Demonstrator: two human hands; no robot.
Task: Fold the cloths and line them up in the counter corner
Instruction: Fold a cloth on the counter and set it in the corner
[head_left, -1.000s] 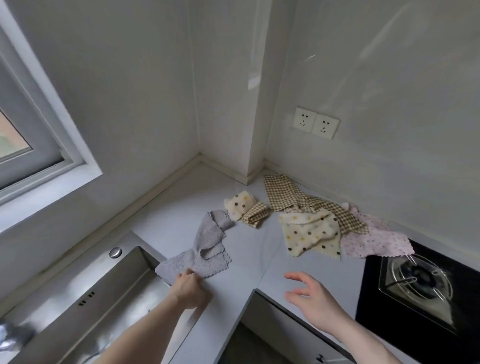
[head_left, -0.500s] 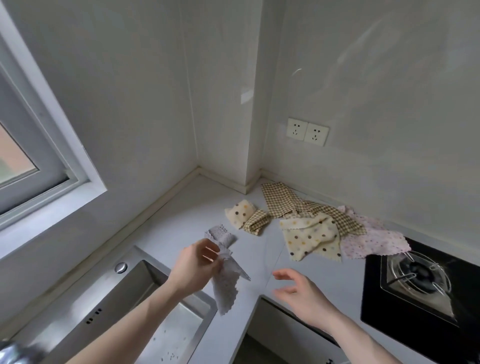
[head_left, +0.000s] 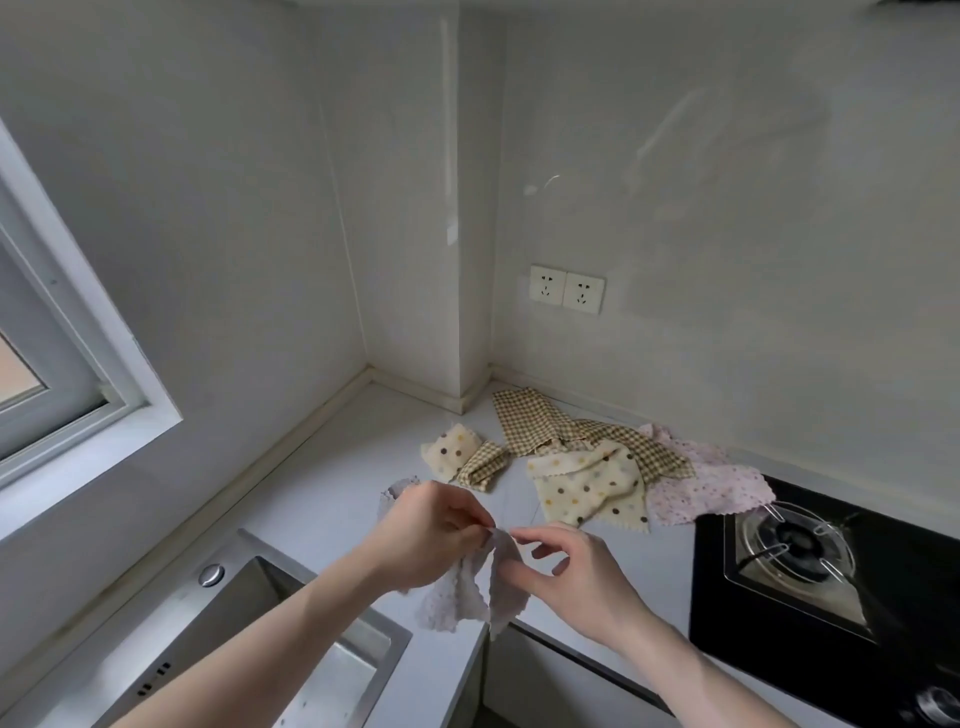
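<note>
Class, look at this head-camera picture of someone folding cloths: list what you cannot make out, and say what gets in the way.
- Grey cloth: its upper part is covered by the left hand and right hand, head view.
- Pink cloth: its left part lies under the checked cloth.
- Sink: crossed by the left forearm and cut off by the bottom edge.
- Stove: cut off by the right edge.

A single wide-angle view from the person's head looks forward and steeply down into the inner corner of an L-shaped counter (head_left: 322, 499). The two walls meet near the upper middle, their lines bowed by the lens. The sink (head_left: 244, 639) sits low on the left, the stove (head_left: 800, 551) low on the right, a window (head_left: 47, 374) at the left edge. Both forearms enter from below, close to the camera
</note>
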